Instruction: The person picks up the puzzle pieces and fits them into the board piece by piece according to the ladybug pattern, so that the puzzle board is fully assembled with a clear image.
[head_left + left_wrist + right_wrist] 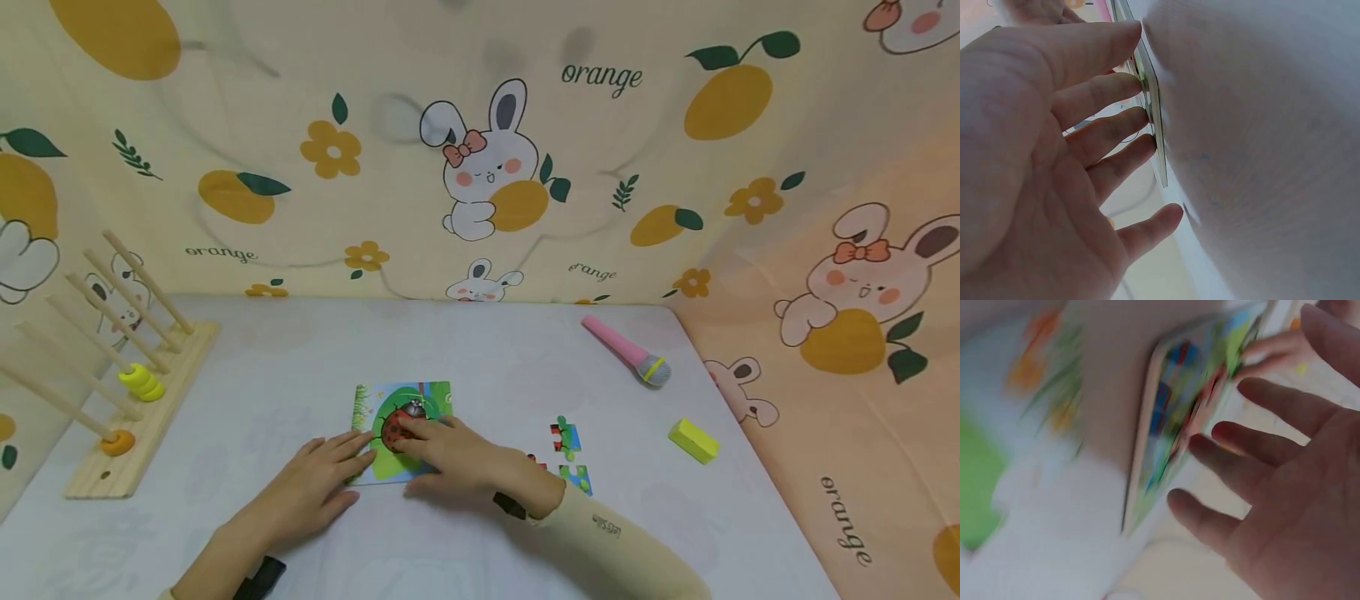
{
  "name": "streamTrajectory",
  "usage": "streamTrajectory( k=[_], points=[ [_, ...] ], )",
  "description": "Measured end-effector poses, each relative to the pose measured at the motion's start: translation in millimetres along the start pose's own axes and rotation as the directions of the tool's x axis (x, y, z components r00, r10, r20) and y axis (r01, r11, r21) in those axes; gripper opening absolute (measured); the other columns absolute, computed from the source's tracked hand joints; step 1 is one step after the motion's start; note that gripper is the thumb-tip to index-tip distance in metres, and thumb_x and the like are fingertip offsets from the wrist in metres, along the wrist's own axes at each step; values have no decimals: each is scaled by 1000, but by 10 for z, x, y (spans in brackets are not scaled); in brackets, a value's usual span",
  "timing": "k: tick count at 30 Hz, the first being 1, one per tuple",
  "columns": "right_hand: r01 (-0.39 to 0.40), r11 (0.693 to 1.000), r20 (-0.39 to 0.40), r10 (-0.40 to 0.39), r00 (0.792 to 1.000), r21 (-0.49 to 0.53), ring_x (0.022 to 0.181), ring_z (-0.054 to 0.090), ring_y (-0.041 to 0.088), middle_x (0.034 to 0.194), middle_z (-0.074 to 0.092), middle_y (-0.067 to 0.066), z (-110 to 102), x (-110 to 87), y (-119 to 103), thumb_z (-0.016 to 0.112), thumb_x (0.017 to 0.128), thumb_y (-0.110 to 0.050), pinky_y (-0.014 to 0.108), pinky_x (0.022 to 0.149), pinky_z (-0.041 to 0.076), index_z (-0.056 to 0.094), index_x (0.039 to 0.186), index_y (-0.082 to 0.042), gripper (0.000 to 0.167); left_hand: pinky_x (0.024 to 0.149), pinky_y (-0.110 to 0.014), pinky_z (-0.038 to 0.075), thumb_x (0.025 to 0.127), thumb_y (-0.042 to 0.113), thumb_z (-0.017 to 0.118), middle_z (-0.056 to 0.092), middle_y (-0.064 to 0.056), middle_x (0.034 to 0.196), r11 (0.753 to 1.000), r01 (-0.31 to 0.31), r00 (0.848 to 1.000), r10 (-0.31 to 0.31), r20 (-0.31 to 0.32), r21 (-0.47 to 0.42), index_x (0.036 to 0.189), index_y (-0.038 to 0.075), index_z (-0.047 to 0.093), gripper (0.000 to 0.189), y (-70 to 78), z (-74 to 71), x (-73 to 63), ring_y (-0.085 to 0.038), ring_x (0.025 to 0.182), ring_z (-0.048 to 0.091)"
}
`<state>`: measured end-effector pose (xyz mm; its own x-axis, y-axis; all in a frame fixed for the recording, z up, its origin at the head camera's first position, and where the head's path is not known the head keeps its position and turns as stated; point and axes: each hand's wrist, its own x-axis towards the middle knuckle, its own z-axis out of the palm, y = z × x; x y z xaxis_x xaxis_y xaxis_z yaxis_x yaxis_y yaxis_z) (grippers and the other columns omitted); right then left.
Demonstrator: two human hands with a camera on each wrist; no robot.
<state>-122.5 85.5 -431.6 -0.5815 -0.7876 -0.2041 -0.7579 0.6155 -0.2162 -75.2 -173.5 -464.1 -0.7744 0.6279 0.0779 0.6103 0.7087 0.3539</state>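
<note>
A square ladybug puzzle board (390, 468) lies flat on the white table. At its left edge, my left hand (311, 487) rests with relaxed fingers; in the left wrist view its fingertips touch the board's rim (1159, 134). My right hand (457, 454) reaches over the board's right half, fingers spread and extended over the ladybug picture. The right wrist view shows its fingers (1266, 444) just above or on the board; blur hides whether they touch. Loose puzzle pieces (576, 478) lie right of the board, one partly hidden behind my right wrist.
On the left stands a wooden peg rack (168, 392) with yellow rings (141, 382) and an orange ring (117, 442). A pink toy microphone (622, 346) lies at the back right, with a yellow block (693, 441) nearer. Printed cloth (405, 275) borders the table.
</note>
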Motion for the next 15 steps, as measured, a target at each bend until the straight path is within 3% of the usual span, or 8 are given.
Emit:
streamTrajectory(
  k=[5,10,15],
  points=[
    [-57,996,-92,63,994,72,138,44,25,149,49,10,-92,-210,296,71,93,-36,55,110,34,54,142,-10,59,105,-65,35,90,21,72,48,-13,150,1000,5,1000,-5,-5,4,137,5,60,51,7,15,1,-35,138,43],
    [-200,974,-180,217,960,104,117,59,31,123,66,12,-178,-601,696,82,83,-13,57,98,44,63,129,-2,51,105,-64,34,90,21,72,48,-13,150,1000,3,1000,-3,-20,4,137,5,60,51,6,18,-5,-35,138,43],
    [-319,916,-120,355,927,244,103,61,34,106,65,13,-260,-1012,1025,80,81,-2,53,86,50,66,113,1,35,105,-64,35,90,21,72,48,-13,150,1000,-1,1000,1,-26,10,137,5,60,51,-2,19,-11,-35,138,43]
  ],
)
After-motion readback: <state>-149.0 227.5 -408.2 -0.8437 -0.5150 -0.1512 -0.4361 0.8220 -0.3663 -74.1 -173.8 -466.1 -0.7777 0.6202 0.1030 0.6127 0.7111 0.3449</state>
